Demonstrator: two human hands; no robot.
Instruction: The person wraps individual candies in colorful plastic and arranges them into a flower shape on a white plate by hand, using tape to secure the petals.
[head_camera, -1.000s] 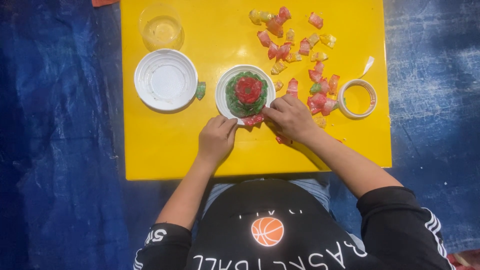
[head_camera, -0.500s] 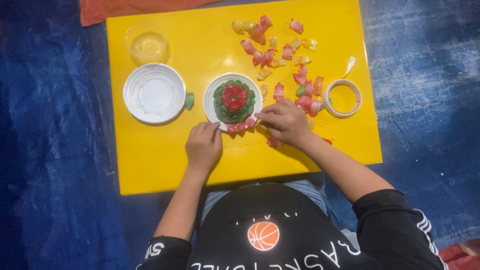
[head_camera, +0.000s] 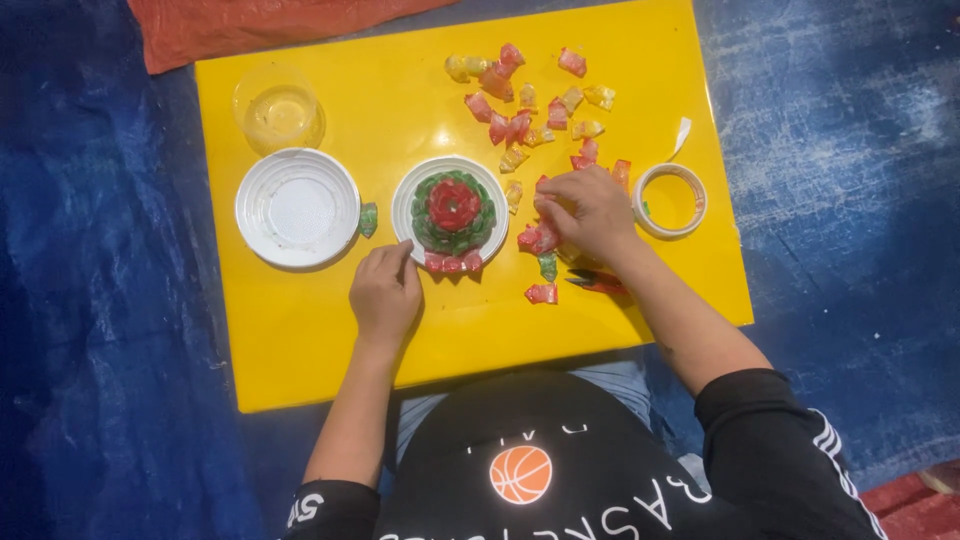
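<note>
On the yellow counter a small white plate carries a layered flower built of folded pieces, green around the outside and red at the centre, with a short row of red pieces along the rim nearest the person. The left hand rests on the counter just below and to the left of that plate; its fingers are curled together, their tips touching the plate's near-left rim, and they hold nothing that can be seen. The right hand lies just to the right of the plate, its fingers bent inward and gathered over a red folded piece, which shows at the fingertips between the hand and the plate's rim; whether it is truly pinched or only touched cannot be told. Just below those fingers lie a green piece and another red piece, apart from the hand. Beyond the right fingers, further up the counter, a scatter of red and yellow folded pieces spreads out. To the right of the hand, just beside it, sits a roll of tape. Well to the left of the left fingers stands a second empty white plate, with a clear plastic cup above it.
</note>
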